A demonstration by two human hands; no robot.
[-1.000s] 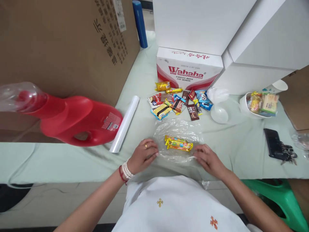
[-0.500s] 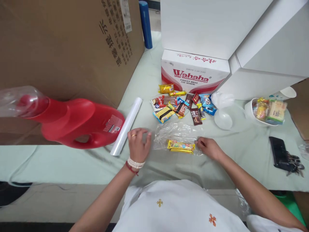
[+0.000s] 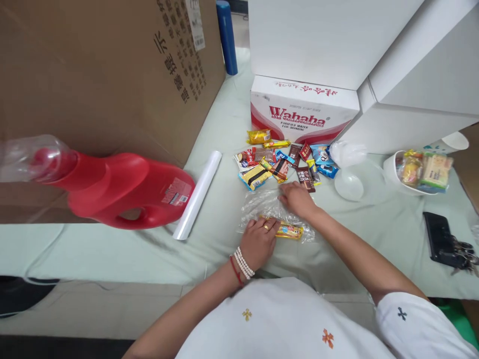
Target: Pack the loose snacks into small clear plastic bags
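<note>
Two long snack packets in yellow wrappers (image 3: 294,232) lie together on a sheet of clear plastic film (image 3: 252,203). My left hand (image 3: 259,242) rests palm down over their left end, its fingers laid across the wrappers and covering part of them. At the film's far edge is my right hand (image 3: 297,199), thumb and fingers closed at the plastic; the fingertips are partly hidden. Just beyond it lies a loose pile of small wrapped snacks, among them a brown cocoa packet (image 3: 305,178) and a yellow-and-blue packet (image 3: 255,177).
A white film roll (image 3: 198,194) lies left, beside a large red bottle (image 3: 127,189). A Wahaha carton (image 3: 303,112) stands behind the snacks. To the right are a translucent bowl (image 3: 350,185), a white container of snacks (image 3: 392,172), a phone (image 3: 437,234) and keys (image 3: 464,252).
My left hand has moved right onto the yellow packets. My right hand has left the film's right side and moved up and left to its far edge.
</note>
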